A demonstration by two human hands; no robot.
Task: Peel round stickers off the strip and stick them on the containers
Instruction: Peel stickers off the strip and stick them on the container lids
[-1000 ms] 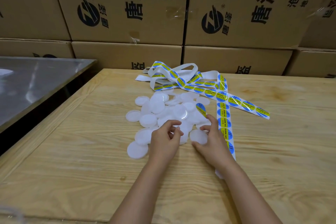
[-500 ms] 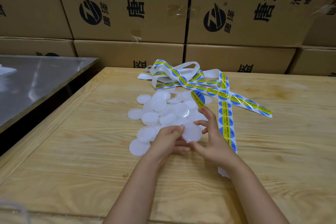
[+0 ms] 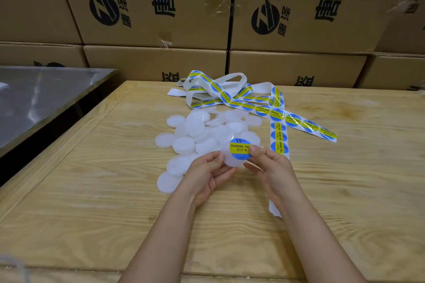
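My left hand (image 3: pixel 208 174) holds a white round container lid (image 3: pixel 232 160) by its left edge, lifted a little above the table. A blue and yellow round sticker (image 3: pixel 239 149) lies on the lid's face. My right hand (image 3: pixel 270 164) pinches the sticker's right edge against the lid, thumb on top. A pile of several white lids (image 3: pixel 197 135) lies just behind my hands. The sticker strip (image 3: pixel 279 128) runs down the table to the right of my right hand, and its tangled part (image 3: pixel 220 94) lies farther back.
The work goes on over a pale wooden table (image 3: pixel 115 190). A metal table (image 3: pixel 46 99) stands to the left across a dark gap. Stacked cardboard boxes (image 3: pixel 161 7) wall off the back. A bit of white cord (image 3: pixel 13 264) shows at the lower left.
My hands lifted one lid out of the pile and tilted it toward me. The sticker that stood on my right fingertip now lies on the lid's face.
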